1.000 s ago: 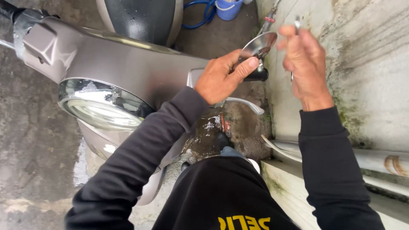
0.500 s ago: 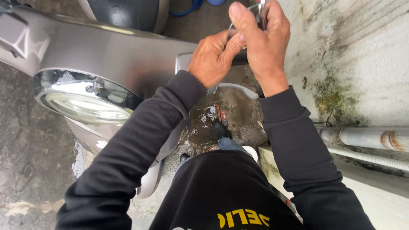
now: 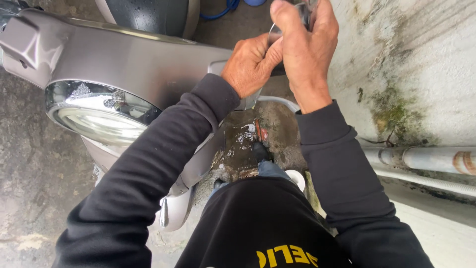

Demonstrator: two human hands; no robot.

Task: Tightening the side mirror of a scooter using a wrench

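Observation:
A silver scooter handlebar cover (image 3: pixel 129 54) with a chrome-rimmed headlight (image 3: pixel 99 116) fills the upper left. My left hand (image 3: pixel 253 64) is closed around the right end of the handlebar, and the grip is hidden under its fingers. My right hand (image 3: pixel 305 49) reaches in from the right and is closed on a shiny chrome part (image 3: pixel 275 31) at the top edge. Only a thin sliver of that part shows between the two hands. The hands touch each other. Black sleeves cover both my arms.
A stained, mossy concrete wall (image 3: pixel 411 59) stands close on the right, with a grey pipe (image 3: pixel 431 159) along its base. Wet muddy ground (image 3: pixel 248 144) lies under the handlebar. A blue hose (image 3: pixel 223 10) and the dark scooter body (image 3: pixel 153 15) are at the top.
My right hand has moved left from near the wall onto the chrome part, right against my left hand. The view has shifted, so hands and handlebar now sit higher in frame.

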